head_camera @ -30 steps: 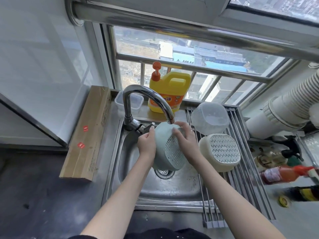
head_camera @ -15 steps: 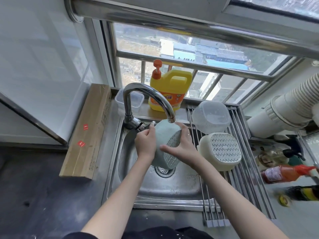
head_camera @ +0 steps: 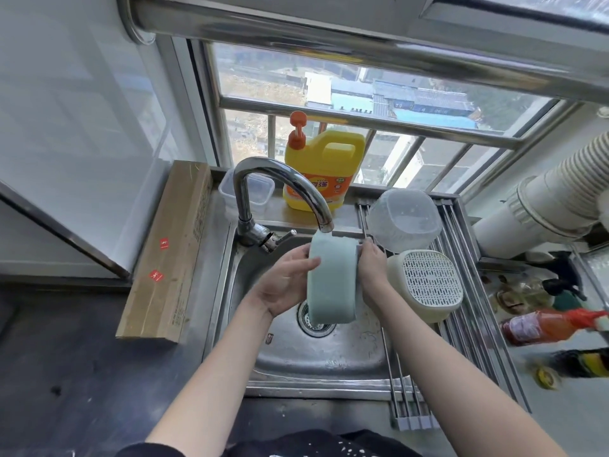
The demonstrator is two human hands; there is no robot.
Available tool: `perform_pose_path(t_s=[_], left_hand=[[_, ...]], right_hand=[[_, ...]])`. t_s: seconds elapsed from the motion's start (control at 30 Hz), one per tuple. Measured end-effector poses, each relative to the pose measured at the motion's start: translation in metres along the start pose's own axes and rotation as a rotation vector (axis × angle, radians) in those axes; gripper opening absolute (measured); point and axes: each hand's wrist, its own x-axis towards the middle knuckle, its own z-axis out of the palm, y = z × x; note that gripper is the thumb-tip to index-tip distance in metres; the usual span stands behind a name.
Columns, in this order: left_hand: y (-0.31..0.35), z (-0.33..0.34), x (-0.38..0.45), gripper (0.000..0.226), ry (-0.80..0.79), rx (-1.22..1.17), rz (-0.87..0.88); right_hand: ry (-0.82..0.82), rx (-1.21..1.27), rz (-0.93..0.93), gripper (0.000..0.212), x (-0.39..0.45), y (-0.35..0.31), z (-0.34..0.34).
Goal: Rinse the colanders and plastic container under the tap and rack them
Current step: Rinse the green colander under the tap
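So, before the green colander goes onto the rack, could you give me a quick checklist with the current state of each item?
1. Green colander held by both hands, left hand and right hand: ok.
2. Colander under the tap spout: ok.
3. Water running: cannot tell.
4. Free space on the rack nearer the person than the cream colander: ok.
5. Clear container already racked upside down: ok.
6. Colander fully rinsed: cannot tell.

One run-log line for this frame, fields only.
stage: rinsing | held: green colander on edge under tap | left hand, right hand gripping it | racked: cream colander, clear container
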Motion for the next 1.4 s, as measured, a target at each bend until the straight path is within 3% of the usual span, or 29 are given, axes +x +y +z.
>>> perform_pose_path(t_s=[0.07, 0.13, 0.23, 0.27, 0.33, 0.43, 0.5, 0.6, 0.67, 0.77, 0.9, 0.97, 1.03, 1.13, 1.2, 1.27, 1.33, 1.4], left_hand=[[-0.001, 0.001, 0.004, 0.023, 0.144, 0.105, 0.025], [-0.005, 0.005, 0.011, 0.020, 0.375, 0.284, 0.086], [-0.006, 0.002, 0.016, 0.048, 0.694, 0.858, 0.230], [-0.006, 0.000, 0.017, 0.053, 0.764, 0.972, 0.264], [-0.006, -0.001, 0.016, 0.057, 0.832, 0.983, 0.318], [-0.005, -0.004, 0.017, 0.059, 0.763, 0.780, 0.304], [0.000, -0.009, 0.013, 0.056, 0.656, 0.598, 0.235], [-0.001, -0.023, 0.006, 0.069, 0.442, 0.269, 0.090], [-0.006, -0.026, 0.002, 0.061, 0.346, 0.049, 0.015], [-0.010, -0.032, 0.003, 0.040, 0.312, -0.181, -0.027], [-0.021, -0.030, 0.007, 0.054, 0.617, 0.455, 0.035], [-0.022, -0.029, 0.004, 0.059, 0.650, 0.543, 0.101], [-0.022, -0.035, 0.001, 0.074, 0.533, 0.616, 0.118], [-0.020, -0.046, -0.005, 0.093, 0.291, 0.699, 0.021], [-0.014, -0.053, -0.010, 0.109, 0.094, 0.633, -0.103], [-0.001, -0.048, -0.011, 0.113, 0.052, 0.588, -0.197], [0.009, -0.038, -0.002, 0.099, 0.120, 0.615, -0.236], [0.009, -0.025, 0.008, 0.061, 0.122, 0.722, -0.214]], right_hand=[[-0.050, 0.040, 0.063, 0.040, 0.003, 0.006, 0.005], [-0.085, 0.015, 0.011, 0.037, -0.011, 0.001, 0.004], [-0.137, -0.048, -0.175, 0.034, -0.024, -0.003, 0.002], [-0.154, -0.053, -0.236, 0.036, -0.025, -0.004, 0.000], [-0.160, -0.057, -0.267, 0.036, -0.022, -0.005, -0.003], [-0.208, 0.076, -0.172, 0.026, -0.016, -0.015, -0.012], [-0.417, 0.075, -0.103, 0.035, -0.010, -0.022, -0.019], [-0.688, -0.078, 0.083, 0.027, -0.005, -0.038, -0.029], [-0.715, -0.086, 0.161, 0.031, 0.000, -0.041, -0.031], [-0.659, 0.174, 0.224, 0.020, 0.006, -0.034, -0.029], [-0.489, 0.259, 0.416, 0.034, 0.013, -0.008, -0.022], [-0.483, 0.260, 0.416, 0.032, 0.015, 0.000, -0.020], [-0.472, 0.226, 0.365, 0.028, 0.013, 0.000, -0.022], [-0.428, 0.088, 0.255, 0.043, 0.010, -0.008, -0.029], [-0.417, -0.106, 0.072, 0.038, 0.009, -0.017, -0.031], [-0.451, -0.272, -0.127, 0.035, 0.003, -0.033, -0.027], [-0.496, -0.603, -0.380, 0.043, -0.003, -0.044, -0.018], [-0.491, -0.853, -0.615, 0.048, -0.011, -0.047, -0.003]])
